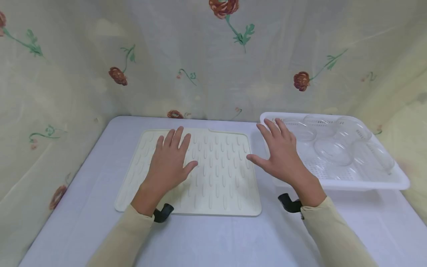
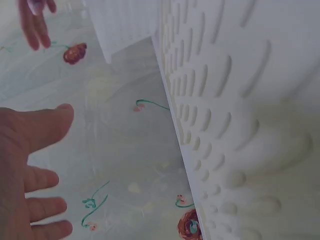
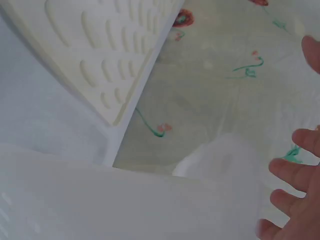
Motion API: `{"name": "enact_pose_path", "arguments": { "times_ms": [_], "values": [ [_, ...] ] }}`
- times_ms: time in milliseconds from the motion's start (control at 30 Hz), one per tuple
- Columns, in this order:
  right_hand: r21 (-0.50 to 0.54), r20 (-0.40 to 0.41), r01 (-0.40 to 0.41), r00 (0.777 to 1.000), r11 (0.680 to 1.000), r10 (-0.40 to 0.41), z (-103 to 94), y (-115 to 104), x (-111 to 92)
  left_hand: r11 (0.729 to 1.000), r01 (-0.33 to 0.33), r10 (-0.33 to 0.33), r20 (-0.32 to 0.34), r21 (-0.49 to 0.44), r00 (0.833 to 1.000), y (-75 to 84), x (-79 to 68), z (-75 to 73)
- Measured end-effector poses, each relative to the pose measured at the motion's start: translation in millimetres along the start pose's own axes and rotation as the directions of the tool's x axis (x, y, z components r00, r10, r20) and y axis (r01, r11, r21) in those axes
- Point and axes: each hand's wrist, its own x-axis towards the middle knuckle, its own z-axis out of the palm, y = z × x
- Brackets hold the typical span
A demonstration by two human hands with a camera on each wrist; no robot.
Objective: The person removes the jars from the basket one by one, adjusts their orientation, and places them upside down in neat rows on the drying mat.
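Note:
A cream drying mat (image 1: 213,178) with raised ridges lies flat on the table. Over its left half hovers my left hand (image 1: 170,163), fingers spread and nothing in it; the left wrist view shows it above the ridged surface. My right hand (image 1: 281,155), also spread and holding nothing, is between the mat's right edge and a white plastic basket (image 1: 367,184), overlapping the basket's left rim in the head view. Inside the basket sit several clear round bowls or lids (image 1: 333,151). The basket's wall (image 3: 125,205) fills the bottom of the right wrist view.
A white cloth covers the table (image 1: 217,241). Behind it and at both sides hangs a curtain (image 1: 207,74) printed with flowers. Black wrist mounts (image 1: 290,203) stick out beside both sleeves.

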Motion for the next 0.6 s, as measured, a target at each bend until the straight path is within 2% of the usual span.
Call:
{"name": "enact_pose_path", "arguments": {
  "times_ms": [200,333,433,600],
  "values": [
    [0.135,-0.012,0.083,0.997,0.987,-0.082,-14.5,4.2,-2.8,0.989,-0.106,0.1,-0.059,-0.107,0.993,-14.8,-15.7,-4.9],
    [0.164,-0.021,0.101,0.995,0.981,-0.099,-25.5,14.1,-4.3,0.974,-0.168,0.158,-0.076,-0.151,0.985,-26.7,-28.5,-8.9],
    [0.168,0.001,0.079,0.997,0.983,-0.08,-34.2,23.2,-6.8,0.97,-0.176,0.167,-0.065,-0.169,0.984,-37.8,-39.6,-9.7],
    [0.142,0.056,0.035,0.997,0.989,-0.043,-46.3,39.3,-12.6,0.967,-0.145,0.141,-0.033,-0.212,0.989,-55.7,-57.2,-9.3]
  ]
}}
